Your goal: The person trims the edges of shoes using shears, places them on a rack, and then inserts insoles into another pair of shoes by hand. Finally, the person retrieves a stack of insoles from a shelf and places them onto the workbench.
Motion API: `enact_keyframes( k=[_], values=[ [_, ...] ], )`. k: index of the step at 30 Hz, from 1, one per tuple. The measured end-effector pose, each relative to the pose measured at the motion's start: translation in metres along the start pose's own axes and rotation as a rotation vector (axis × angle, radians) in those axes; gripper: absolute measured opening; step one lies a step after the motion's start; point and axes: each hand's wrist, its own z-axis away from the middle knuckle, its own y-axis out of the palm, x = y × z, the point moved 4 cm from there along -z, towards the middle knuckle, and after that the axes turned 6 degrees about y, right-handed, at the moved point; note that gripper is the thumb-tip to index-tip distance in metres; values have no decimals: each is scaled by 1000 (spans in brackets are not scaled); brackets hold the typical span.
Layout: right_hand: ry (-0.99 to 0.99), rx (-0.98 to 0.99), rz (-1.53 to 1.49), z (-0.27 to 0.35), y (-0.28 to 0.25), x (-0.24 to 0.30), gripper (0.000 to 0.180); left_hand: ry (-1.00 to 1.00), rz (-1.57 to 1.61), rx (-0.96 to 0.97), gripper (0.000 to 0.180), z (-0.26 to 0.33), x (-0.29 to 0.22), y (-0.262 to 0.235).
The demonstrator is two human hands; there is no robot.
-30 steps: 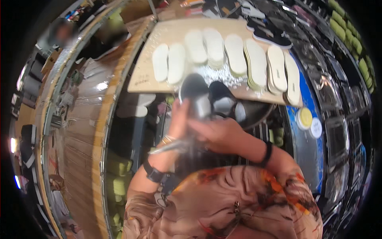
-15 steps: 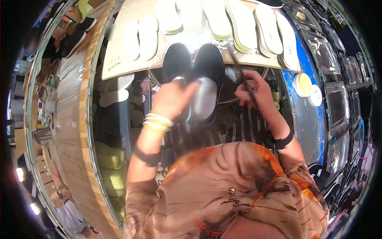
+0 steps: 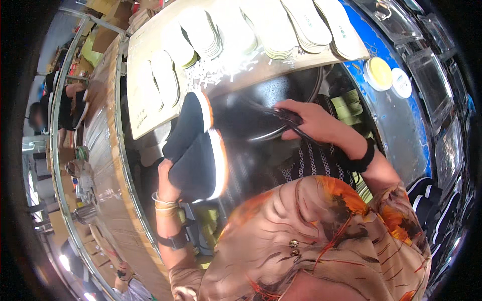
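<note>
My left hand [image 3: 167,181] is closed round the heel end of a pair of black slip-on shoes [image 3: 196,165] with white soles. They are held together, tilted on their sides, with toes toward the board. To the right, my right hand [image 3: 314,120] is closed on a long, slim dark tool [image 3: 290,118] whose far end points left over a round dark surface with a shiny rim [image 3: 317,88]; its exact kind cannot be made out. Beyond both hands lies a pale board [image 3: 145,118] bearing several stacks of white insoles [image 3: 307,25].
White paper scraps [image 3: 216,72] litter the board. A cardboard-covered bench [image 3: 103,150] runs along the left. On the blue table at right sit a yellow-topped tub [image 3: 379,73] and a white lid [image 3: 401,83]. Clear plastic boxes [image 3: 429,75] line the far right; yellowish soles [image 3: 346,108] are stacked below.
The shoes have moved left and toward me, turning from upright with their insides showing onto their sides in my left hand. My right hand has shifted slightly left with the slim tool.
</note>
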Motion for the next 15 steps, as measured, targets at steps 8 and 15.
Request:
enact_keyframes(
  k=[8, 15],
  values=[
    [-285, -49, 336, -9, 1, 37, 56, 276, -199, 266, 34, 6, -43, 2],
    [127, 72, 384, 21, 2, -6, 48, 266, -307, 276, 27, 5, -3, -1]
  ],
)
